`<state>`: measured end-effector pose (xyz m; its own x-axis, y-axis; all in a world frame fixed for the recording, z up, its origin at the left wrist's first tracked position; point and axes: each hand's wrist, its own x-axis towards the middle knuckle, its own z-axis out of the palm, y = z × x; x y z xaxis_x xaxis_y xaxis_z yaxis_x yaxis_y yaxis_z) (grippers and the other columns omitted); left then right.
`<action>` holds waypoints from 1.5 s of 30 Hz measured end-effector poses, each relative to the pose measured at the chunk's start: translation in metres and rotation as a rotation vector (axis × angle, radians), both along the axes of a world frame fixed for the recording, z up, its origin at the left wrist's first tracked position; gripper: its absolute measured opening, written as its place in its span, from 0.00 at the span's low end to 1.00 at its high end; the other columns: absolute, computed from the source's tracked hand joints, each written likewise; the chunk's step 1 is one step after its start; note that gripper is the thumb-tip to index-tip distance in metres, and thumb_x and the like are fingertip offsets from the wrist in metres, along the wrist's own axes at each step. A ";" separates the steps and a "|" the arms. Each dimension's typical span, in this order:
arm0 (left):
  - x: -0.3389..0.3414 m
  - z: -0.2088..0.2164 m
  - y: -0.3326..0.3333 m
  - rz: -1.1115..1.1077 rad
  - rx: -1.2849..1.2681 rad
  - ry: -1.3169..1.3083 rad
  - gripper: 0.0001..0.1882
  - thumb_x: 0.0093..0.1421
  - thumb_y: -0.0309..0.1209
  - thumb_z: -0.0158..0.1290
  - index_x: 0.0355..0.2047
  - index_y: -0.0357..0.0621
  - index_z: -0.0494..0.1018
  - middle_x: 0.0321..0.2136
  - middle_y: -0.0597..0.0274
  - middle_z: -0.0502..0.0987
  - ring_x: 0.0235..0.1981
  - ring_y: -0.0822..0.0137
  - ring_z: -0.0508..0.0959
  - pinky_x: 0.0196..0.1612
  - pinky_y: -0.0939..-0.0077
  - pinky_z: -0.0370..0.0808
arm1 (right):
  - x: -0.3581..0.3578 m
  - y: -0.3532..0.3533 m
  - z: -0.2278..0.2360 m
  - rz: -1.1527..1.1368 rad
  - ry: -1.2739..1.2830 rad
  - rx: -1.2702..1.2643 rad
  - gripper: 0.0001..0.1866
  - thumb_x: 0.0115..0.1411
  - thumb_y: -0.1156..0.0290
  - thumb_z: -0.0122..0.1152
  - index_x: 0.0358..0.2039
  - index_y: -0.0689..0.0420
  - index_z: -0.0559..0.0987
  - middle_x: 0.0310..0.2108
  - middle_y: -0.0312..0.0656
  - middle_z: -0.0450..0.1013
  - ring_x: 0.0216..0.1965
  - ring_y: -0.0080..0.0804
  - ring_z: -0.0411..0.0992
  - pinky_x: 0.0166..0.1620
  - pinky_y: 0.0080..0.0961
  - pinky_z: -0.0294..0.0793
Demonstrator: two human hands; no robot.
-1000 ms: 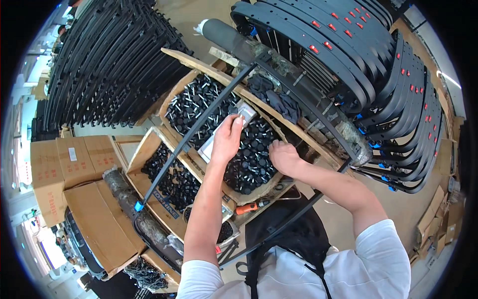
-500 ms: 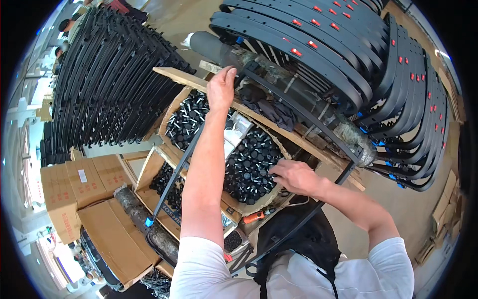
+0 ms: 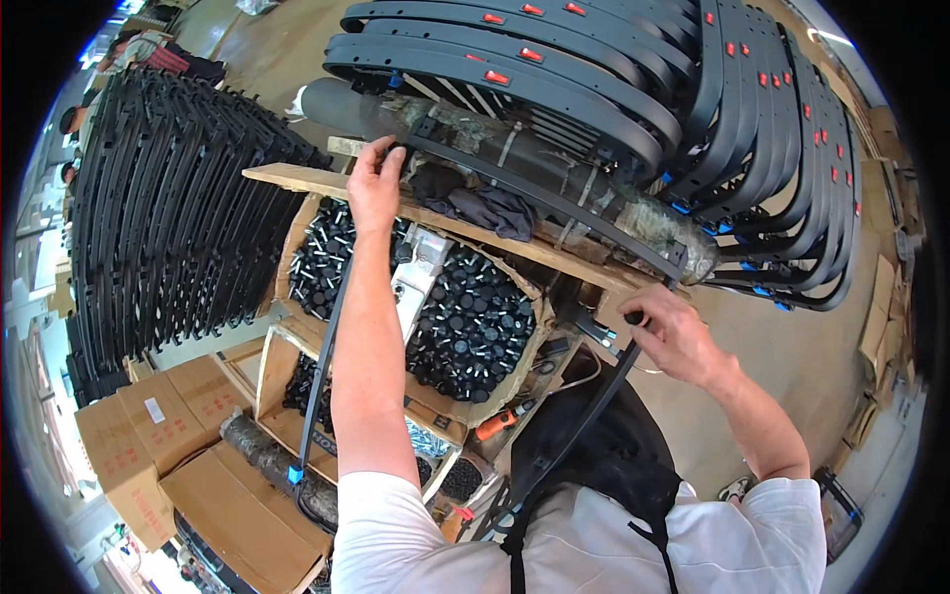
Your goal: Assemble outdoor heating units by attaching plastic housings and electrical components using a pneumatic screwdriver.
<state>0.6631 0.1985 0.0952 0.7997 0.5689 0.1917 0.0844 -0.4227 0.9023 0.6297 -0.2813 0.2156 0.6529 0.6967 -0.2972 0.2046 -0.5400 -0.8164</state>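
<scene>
Right hand [image 3: 681,335] pinching round black plastic knob [image 3: 634,318]; left hand [image 3: 374,193] curled by one corner of black square-tube metal frame [image 3: 549,202] (can't tell its grip). Frame spans between hands.

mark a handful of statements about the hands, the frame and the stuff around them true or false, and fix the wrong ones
1. The right hand holds a black knob. True.
2. The left hand is buried among the loose knobs. False: it is up by the far left corner of the black metal frame.
3. A blue piece sits at the frame's near left corner. True.
4. The small tabs on the stacked curved frames are green. False: they are red.
5. The orange tool is in the right hand. False: it lies apart from both hands.
</scene>
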 end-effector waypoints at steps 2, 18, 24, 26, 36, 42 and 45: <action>-0.001 0.000 0.003 -0.109 0.047 -0.018 0.17 0.69 0.30 0.61 0.57 0.44 0.80 0.44 0.61 0.85 0.47 0.70 0.81 0.56 0.73 0.76 | 0.003 -0.012 0.002 -0.004 -0.100 0.002 0.17 0.62 0.80 0.61 0.51 0.58 0.81 0.49 0.45 0.76 0.41 0.39 0.78 0.42 0.31 0.81; 0.006 0.001 0.010 -0.128 0.166 -0.002 0.16 0.73 0.28 0.47 0.53 0.48 0.82 0.49 0.56 0.77 0.52 0.58 0.78 0.62 0.69 0.71 | 0.020 -0.056 -0.004 -0.150 -0.429 -0.216 0.18 0.59 0.83 0.64 0.50 0.57 0.79 0.49 0.45 0.73 0.39 0.41 0.76 0.44 0.35 0.80; -0.001 -0.007 0.014 -0.158 0.040 -0.132 0.16 0.71 0.30 0.56 0.57 0.51 0.81 0.54 0.57 0.82 0.54 0.59 0.81 0.60 0.69 0.74 | 0.011 -0.042 -0.011 0.013 -0.463 -0.262 0.18 0.59 0.84 0.63 0.51 0.58 0.78 0.51 0.48 0.72 0.45 0.51 0.78 0.47 0.40 0.82; -0.002 -0.009 0.013 -0.157 -0.103 -0.142 0.16 0.71 0.31 0.56 0.57 0.53 0.81 0.56 0.57 0.82 0.57 0.61 0.81 0.62 0.69 0.73 | 0.012 -0.040 -0.011 0.037 -0.501 -0.284 0.18 0.59 0.83 0.65 0.50 0.59 0.78 0.50 0.48 0.72 0.46 0.53 0.77 0.49 0.42 0.81; -0.010 -0.011 0.016 -0.077 0.036 -0.046 0.14 0.72 0.34 0.55 0.56 0.53 0.82 0.51 0.60 0.83 0.52 0.62 0.82 0.59 0.68 0.75 | 0.015 -0.026 -0.014 0.084 -0.529 -0.522 0.18 0.63 0.68 0.68 0.52 0.58 0.78 0.40 0.50 0.75 0.40 0.51 0.79 0.42 0.43 0.80; 0.000 0.004 0.010 -0.063 0.079 0.014 0.14 0.70 0.36 0.60 0.53 0.50 0.82 0.45 0.61 0.82 0.43 0.64 0.81 0.51 0.69 0.78 | 0.022 -0.018 -0.015 0.004 -0.604 -0.608 0.18 0.68 0.59 0.65 0.52 0.55 0.77 0.26 0.49 0.79 0.31 0.53 0.81 0.37 0.46 0.80; -0.002 0.003 0.008 -0.070 0.064 0.076 0.14 0.68 0.35 0.61 0.52 0.48 0.82 0.43 0.60 0.81 0.41 0.64 0.81 0.50 0.70 0.78 | 0.024 -0.021 -0.026 0.019 -0.632 -0.662 0.19 0.69 0.56 0.64 0.53 0.54 0.76 0.21 0.49 0.78 0.28 0.54 0.80 0.35 0.45 0.79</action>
